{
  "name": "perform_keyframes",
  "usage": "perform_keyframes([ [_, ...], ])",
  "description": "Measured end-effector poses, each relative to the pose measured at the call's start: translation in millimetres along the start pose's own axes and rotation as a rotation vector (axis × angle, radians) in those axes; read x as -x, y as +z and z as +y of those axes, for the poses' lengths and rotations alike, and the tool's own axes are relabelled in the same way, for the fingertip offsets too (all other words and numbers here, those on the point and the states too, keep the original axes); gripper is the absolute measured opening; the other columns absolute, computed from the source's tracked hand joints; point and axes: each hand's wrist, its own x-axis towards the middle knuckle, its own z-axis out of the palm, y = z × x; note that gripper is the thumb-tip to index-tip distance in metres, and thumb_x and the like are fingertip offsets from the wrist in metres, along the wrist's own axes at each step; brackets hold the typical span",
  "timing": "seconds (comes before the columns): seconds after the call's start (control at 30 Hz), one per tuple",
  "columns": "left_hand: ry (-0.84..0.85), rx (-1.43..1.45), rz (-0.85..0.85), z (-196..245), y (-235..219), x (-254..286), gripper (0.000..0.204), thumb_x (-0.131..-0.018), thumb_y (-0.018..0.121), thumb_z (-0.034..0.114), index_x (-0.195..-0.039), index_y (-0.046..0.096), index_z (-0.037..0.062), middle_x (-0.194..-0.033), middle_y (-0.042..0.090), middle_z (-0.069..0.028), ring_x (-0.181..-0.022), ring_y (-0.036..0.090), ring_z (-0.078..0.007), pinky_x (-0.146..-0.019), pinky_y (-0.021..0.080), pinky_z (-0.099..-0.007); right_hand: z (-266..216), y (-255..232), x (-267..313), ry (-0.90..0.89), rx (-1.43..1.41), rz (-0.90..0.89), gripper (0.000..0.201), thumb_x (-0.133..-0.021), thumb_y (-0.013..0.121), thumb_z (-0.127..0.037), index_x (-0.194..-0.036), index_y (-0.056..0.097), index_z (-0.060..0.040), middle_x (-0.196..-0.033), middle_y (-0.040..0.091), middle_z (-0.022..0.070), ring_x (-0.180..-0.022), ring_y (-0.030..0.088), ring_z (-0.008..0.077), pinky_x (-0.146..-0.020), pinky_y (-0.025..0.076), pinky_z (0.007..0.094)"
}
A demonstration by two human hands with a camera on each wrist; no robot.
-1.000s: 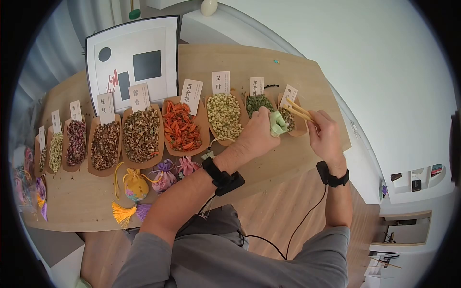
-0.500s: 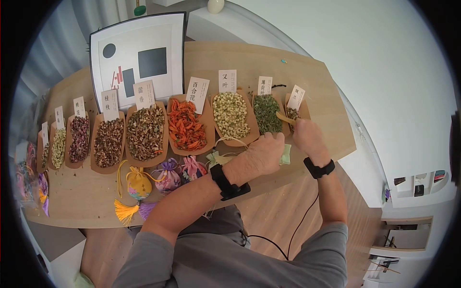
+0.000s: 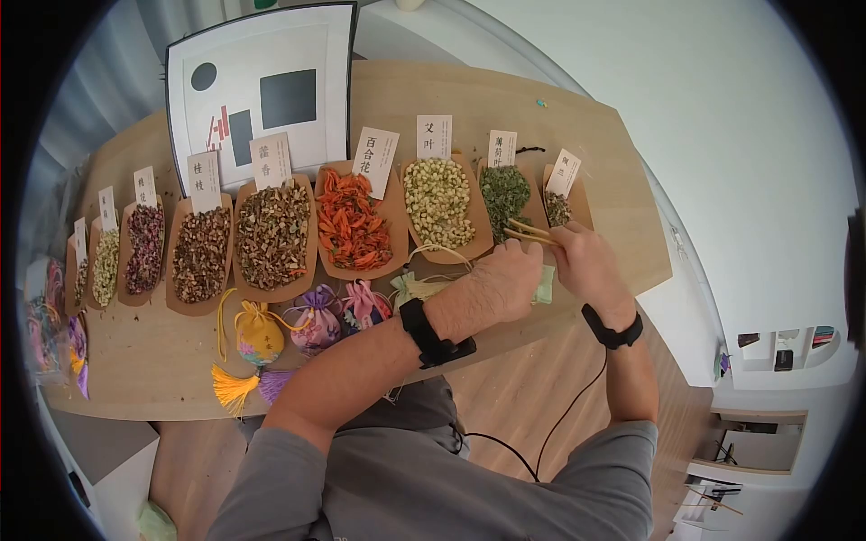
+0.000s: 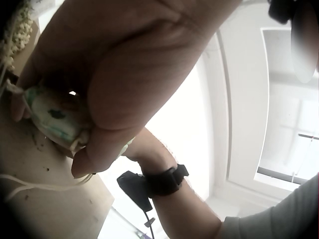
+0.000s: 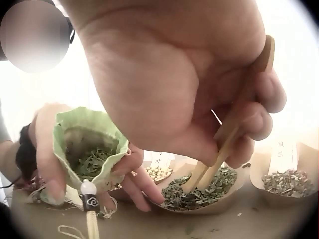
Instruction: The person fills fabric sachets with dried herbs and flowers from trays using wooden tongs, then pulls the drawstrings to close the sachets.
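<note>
My left hand (image 3: 507,281) grips a light green drawstring pouch (image 5: 79,115) near the table's front edge. In the right wrist view its mouth gapes, with green leaf bits (image 5: 92,162) inside and a beaded cord hanging from the rim. My right hand (image 3: 591,270) holds wooden tongs (image 5: 234,127) between thumb and fingers. Their tips reach down into dried green leaves (image 5: 214,186) in a brown paper tray (image 5: 239,194), just beyond the pouch. To the right of that stands a tray of mixed pale herbs (image 3: 557,209).
More paper trays line the table (image 3: 595,126) leftward, with pale buds (image 3: 437,203), orange petals (image 3: 352,221) and brown chips (image 3: 271,236), each with a card. Yellow (image 3: 259,334), purple (image 3: 316,320) and pink pouches (image 3: 365,307) lie in front. A framed picture (image 3: 298,54) stands behind.
My left hand has drawn the pouch back from over the leaf tray toward me. My right hand has lowered the tongs, moving left from the rightmost tray to the green leaves.
</note>
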Motion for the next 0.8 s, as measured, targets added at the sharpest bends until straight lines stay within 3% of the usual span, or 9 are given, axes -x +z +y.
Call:
perform_keyframes([
  [0.27,0.017,-0.018,-0.015,-0.9,-1.4,0.7,0.065,-0.083,0.086,0.016,-0.131,0.05,-0.0082,-0.124,0.062,-0.0316,-0.121,0.069,-0.0481,-0.1,0.06,-0.051,-5.5,23.0,-5.3,-0.049,0.08,-0.004,0.011,-0.09,0.077,-0.003,-0.099,0.071,-0.0024,-0.097,0.07,0.0145,-0.088,0.075,0.0387,-0.074,0.062,0.0482],
  [0.37,-0.003,-0.015,-0.019,1.5,-3.1,1.2,0.063,-0.084,0.087,0.016,-0.13,0.05,-0.0077,-0.124,0.062,-0.0316,-0.122,0.068,-0.0477,-0.1,0.06,-0.0509,4.6,26.2,-8.5,-0.022,0.129,0.045,0.01,-0.091,0.076,-0.003,-0.1,0.072,-0.0023,-0.096,0.071,0.0149,-0.089,0.075,0.0385,-0.074,0.063,0.0467],
  [0.43,-0.008,-0.012,-0.029,2.6,-4.7,1.1,0.063,-0.084,0.087,0.016,-0.129,0.05,-0.0075,-0.124,0.062,-0.0317,-0.122,0.068,-0.0476,-0.1,0.06,-0.051,4.2,19.4,-6.0,0.119,0.077,0.097,0.004,-0.093,0.073,-0.004,-0.096,0.072,-0.0011,-0.096,0.073,0.018,-0.088,0.075,0.0406,-0.075,0.063,0.0493],
  [0.63,-0.008,-0.009,-0.048,1.9,-4.6,1.2,0.064,-0.084,0.087,0.016,-0.13,0.049,-0.0072,-0.126,0.062,-0.0317,-0.124,0.068,-0.0472,-0.101,0.06,-0.0509,24.3,24.5,5.3,0.22,0.098,-0.063,0.014,-0.097,0.071,-0.012,-0.089,0.074,-0.0003,-0.09,0.075,0.0225,-0.085,0.075,0.046,-0.076,0.061,0.0544],
  [0.8,-0.013,-0.019,-0.056,1.8,-6.9,1.6,0.064,-0.084,0.087,0.016,-0.131,0.049,-0.0071,-0.126,0.062,-0.0316,-0.124,0.068,-0.0473,-0.102,0.06,-0.0511,16.4,28.0,1.7,0.142,0.104,-0.058,0.015,-0.096,0.071,-0.012,-0.087,0.073,-0.0001,-0.088,0.074,0.0229,-0.083,0.076,0.0449,-0.075,0.062,0.0531],
])
